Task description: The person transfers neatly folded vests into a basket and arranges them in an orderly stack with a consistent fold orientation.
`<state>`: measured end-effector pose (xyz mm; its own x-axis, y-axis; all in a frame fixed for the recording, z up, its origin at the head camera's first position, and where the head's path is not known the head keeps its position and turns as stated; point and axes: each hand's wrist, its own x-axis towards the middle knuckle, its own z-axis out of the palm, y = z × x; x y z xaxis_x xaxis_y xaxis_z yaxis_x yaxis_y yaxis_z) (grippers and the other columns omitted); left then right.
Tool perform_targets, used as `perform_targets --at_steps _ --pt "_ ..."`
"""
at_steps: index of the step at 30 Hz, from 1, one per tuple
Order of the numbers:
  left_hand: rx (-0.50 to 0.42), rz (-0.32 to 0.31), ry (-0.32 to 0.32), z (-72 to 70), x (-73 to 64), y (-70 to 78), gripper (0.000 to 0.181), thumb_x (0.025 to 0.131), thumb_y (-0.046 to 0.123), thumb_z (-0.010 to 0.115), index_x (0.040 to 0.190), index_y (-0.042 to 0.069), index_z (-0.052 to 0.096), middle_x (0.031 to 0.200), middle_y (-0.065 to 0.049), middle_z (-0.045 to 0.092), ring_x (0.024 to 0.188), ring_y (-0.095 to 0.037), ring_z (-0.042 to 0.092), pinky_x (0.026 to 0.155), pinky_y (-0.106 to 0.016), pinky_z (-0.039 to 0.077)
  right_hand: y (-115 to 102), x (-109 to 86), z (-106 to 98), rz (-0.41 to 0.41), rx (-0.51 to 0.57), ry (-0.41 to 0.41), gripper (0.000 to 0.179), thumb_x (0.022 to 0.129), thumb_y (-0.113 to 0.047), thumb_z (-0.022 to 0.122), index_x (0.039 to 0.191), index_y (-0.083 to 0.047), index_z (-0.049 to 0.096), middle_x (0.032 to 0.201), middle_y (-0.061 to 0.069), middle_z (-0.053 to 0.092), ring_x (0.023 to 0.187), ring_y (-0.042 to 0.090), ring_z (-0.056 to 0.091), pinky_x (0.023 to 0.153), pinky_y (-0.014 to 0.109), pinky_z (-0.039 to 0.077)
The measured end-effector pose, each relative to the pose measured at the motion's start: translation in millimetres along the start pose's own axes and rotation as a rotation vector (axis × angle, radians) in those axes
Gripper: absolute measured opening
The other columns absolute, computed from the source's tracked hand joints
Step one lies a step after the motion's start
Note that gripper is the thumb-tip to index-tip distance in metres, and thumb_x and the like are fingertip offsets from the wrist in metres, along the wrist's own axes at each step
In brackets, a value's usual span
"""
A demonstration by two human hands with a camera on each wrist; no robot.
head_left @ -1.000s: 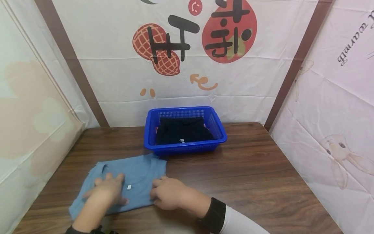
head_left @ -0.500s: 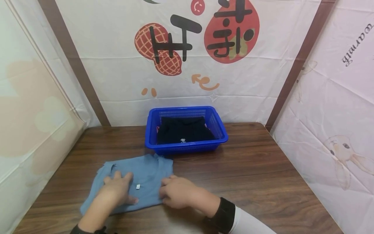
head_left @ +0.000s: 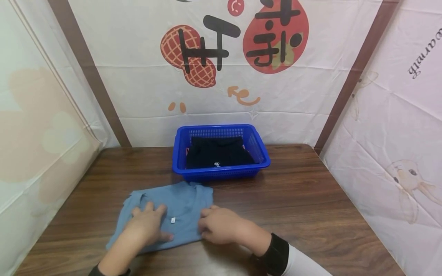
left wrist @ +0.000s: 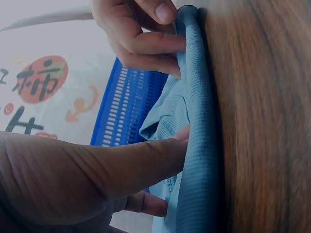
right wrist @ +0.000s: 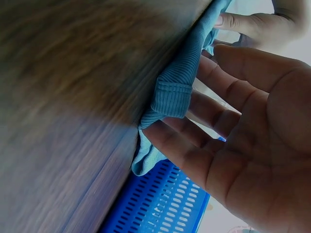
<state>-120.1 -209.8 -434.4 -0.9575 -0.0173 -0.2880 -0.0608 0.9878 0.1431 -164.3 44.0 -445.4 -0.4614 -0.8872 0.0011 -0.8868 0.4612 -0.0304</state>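
A folded blue ribbed shirt (head_left: 183, 199) with a small white tag lies on the table in front of the basket. Across its left part my left hand (head_left: 146, 224) rests with fingers spread and thumb out to the right. My right hand (head_left: 221, 226) is at the shirt's right edge, its bent fingertips touching the fabric. In the right wrist view, the right fingers (right wrist: 184, 150) reach along the folded hem without closing round it. The left wrist view shows the left thumb (left wrist: 146, 162) lying against the shirt's thick front fold.
Behind the shirt stands a blue plastic basket (head_left: 221, 174) holding a folded black garment (head_left: 217, 153); some red shows beside that garment. Wooden tabletop (head_left: 293, 199) extends to the right. Printed fabric walls (head_left: 138, 92) enclose the back and both sides.
The blue shirt has slid to the right over the table, together with both hands. Their poses on it look the same. The view has shifted slightly; the basket stays put.
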Motion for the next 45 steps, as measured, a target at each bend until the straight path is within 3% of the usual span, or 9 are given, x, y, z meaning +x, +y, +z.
perform_targets --at_steps 11,19,27,34,41,45 --pt "0.052 0.079 0.061 5.4 -1.2 12.4 0.085 0.07 0.064 0.084 0.136 0.016 0.061 0.136 -0.025 0.054 0.117 -0.061 0.048 0.083 -0.073 0.049 7.0 -20.7 -3.0 0.037 0.034 -0.007 0.008 0.092 -0.035 0.072 0.098 -0.03 0.073 0.092 -0.013 0.053 0.084 0.006 0.047 0.072 0.019 0.041" --pt "0.065 0.194 0.143 11.5 -1.8 18.2 0.075 0.072 0.06 0.085 0.133 0.02 0.065 0.133 -0.016 0.059 0.116 -0.053 0.051 0.082 -0.067 0.052 16.5 -36.7 -4.5 0.055 0.064 0.008 0.004 0.091 -0.032 0.073 0.092 -0.027 0.072 0.089 -0.011 0.051 0.084 0.008 0.049 0.072 0.021 0.043" --pt "0.032 0.281 0.23 18.6 3.2 23.2 0.049 0.087 0.037 0.079 0.133 0.023 0.068 0.132 -0.006 0.064 0.113 -0.039 0.053 0.092 -0.06 0.051 28.5 -52.6 -4.4 0.105 0.122 0.019 0.006 0.092 -0.028 0.072 0.087 -0.026 0.072 0.088 -0.013 0.05 0.084 0.007 0.049 0.077 0.022 0.044" --pt "-0.009 0.335 0.29 21.1 6.2 27.5 0.041 0.091 0.022 0.075 0.131 0.019 0.067 0.132 -0.001 0.066 0.114 -0.03 0.055 0.098 -0.055 0.048 37.0 -65.3 -4.9 0.149 0.164 0.031 0.01 0.093 -0.027 0.071 0.084 -0.025 0.072 0.087 -0.012 0.05 0.081 0.007 0.047 0.073 0.023 0.044" --pt "-0.061 0.494 0.392 30.5 13.8 29.1 0.037 0.089 0.003 0.067 0.123 0.017 0.069 0.127 0.0 0.07 0.11 -0.028 0.058 0.098 -0.051 0.049 48.5 -81.5 -6.3 0.168 0.176 0.034 0.014 0.094 -0.026 0.071 0.08 -0.024 0.068 0.085 -0.01 0.047 0.08 0.009 0.046 0.071 0.026 0.045" --pt "-0.062 0.567 0.389 31.6 16.7 30.6 0.046 0.084 -0.003 0.064 0.126 0.016 0.068 0.131 -0.003 0.068 0.117 -0.029 0.059 0.102 -0.051 0.05 55.0 -91.0 -7.2 0.182 0.188 0.042 0.014 0.094 -0.025 0.071 0.08 -0.023 0.07 0.086 -0.011 0.049 0.081 0.01 0.048 0.072 0.028 0.046"
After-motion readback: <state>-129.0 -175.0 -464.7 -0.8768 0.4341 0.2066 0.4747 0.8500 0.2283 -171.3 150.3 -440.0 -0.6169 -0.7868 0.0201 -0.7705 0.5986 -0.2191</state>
